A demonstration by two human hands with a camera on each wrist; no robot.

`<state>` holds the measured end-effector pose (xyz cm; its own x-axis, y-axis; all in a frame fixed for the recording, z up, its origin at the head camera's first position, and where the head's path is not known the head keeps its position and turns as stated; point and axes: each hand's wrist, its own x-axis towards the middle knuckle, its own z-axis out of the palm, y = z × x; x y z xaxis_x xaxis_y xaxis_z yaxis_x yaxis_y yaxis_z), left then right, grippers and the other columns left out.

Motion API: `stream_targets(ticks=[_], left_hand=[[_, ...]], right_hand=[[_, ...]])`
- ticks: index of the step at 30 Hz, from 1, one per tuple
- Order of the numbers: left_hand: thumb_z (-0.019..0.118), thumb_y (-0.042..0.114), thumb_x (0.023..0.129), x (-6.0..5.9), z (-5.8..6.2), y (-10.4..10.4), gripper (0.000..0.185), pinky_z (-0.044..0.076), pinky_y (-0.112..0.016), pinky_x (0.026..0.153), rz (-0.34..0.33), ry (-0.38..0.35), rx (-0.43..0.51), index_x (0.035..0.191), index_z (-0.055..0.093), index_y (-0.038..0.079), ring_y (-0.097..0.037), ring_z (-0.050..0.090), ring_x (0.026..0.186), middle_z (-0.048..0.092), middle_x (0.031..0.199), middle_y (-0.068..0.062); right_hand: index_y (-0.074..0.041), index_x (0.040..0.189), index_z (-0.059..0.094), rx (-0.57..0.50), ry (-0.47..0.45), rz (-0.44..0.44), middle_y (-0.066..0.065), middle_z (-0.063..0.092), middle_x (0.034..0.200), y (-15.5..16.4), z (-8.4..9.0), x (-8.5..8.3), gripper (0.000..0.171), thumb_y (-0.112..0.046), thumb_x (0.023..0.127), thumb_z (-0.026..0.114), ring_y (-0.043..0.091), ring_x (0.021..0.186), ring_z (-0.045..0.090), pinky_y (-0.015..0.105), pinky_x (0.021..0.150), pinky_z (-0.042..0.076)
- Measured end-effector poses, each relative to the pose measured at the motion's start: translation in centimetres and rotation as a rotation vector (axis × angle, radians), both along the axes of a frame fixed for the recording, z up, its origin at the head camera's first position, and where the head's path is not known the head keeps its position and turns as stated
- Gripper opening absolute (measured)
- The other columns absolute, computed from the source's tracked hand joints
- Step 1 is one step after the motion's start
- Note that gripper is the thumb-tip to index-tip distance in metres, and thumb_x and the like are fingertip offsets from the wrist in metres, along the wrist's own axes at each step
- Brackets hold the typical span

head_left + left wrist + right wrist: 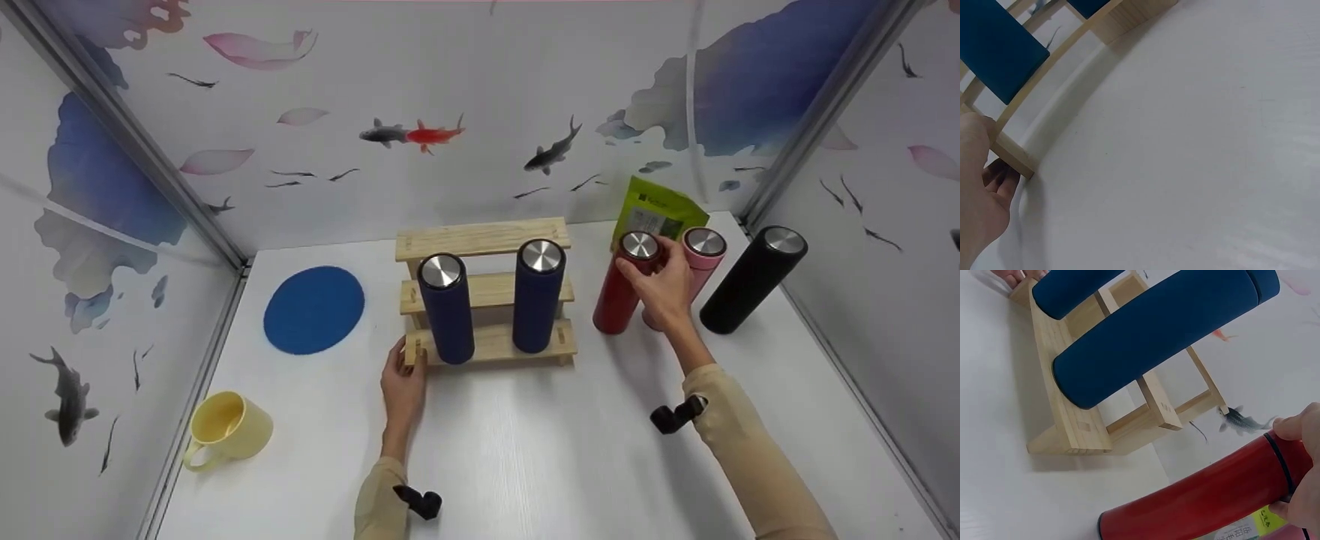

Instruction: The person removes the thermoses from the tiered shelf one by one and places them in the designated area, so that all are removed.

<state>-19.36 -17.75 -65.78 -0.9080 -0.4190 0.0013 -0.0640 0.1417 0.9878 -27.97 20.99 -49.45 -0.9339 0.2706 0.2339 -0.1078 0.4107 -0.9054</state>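
Note:
A stepped wooden rack stands mid-table with two dark blue flasks upright on its lowest step. My left hand grips the rack's front left corner, thumb against the wood. My right hand grips the red flask near its steel cap, to the right of the rack; in the right wrist view the red flask shows with my fingers round its top. A pink flask stands just behind my right hand.
A black flask leans at the far right. A green packet stands against the back wall. A blue round mat lies left of the rack and a yellow mug sits near the left wall. White walls enclose the table.

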Motion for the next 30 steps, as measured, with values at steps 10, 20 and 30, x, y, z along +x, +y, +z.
stream_targets(ticks=[10, 20, 30], left_hand=[[0.064, 0.023, 0.101, 0.1, 0.0, -0.1, 0.049, 0.052, -0.028, 0.089, 0.012, 0.004, -0.012, 0.147, 0.052, 0.011, -0.023, 0.064, 0.111, 0.063, 0.134, -0.015], [0.064, 0.025, 0.101, 0.1, 0.0, 0.0, 0.052, 0.051, -0.022, 0.084, -0.003, -0.002, 0.013, 0.149, 0.049, 0.009, -0.017, 0.064, 0.100, 0.065, 0.131, -0.017], [0.064, 0.022, 0.101, 0.0, 0.2, 0.1, 0.049, 0.052, -0.024, 0.087, 0.006, 0.011, -0.002, 0.146, 0.052, 0.009, -0.021, 0.064, 0.106, 0.065, 0.131, -0.016]], right_hand=[[0.006, 0.141, 0.046, 0.048, 0.088, 0.007, 0.022, 0.057, 0.139, -0.4, 0.7, 0.2, 0.069, -0.019, 0.087, 0.080, 0.031, 0.128, 0.056, 0.047, 0.111, 0.043], [0.002, 0.143, 0.049, 0.027, 0.135, 0.012, 0.021, 0.054, 0.147, -0.8, 2.7, 0.5, 0.064, -0.017, 0.089, 0.078, 0.030, 0.141, 0.050, 0.042, 0.117, 0.038], [-0.001, 0.143, 0.050, 0.036, 0.142, 0.057, 0.015, 0.057, 0.146, -2.3, 5.2, 1.8, 0.064, -0.024, 0.091, 0.077, 0.028, 0.139, 0.051, 0.042, 0.118, 0.038]])
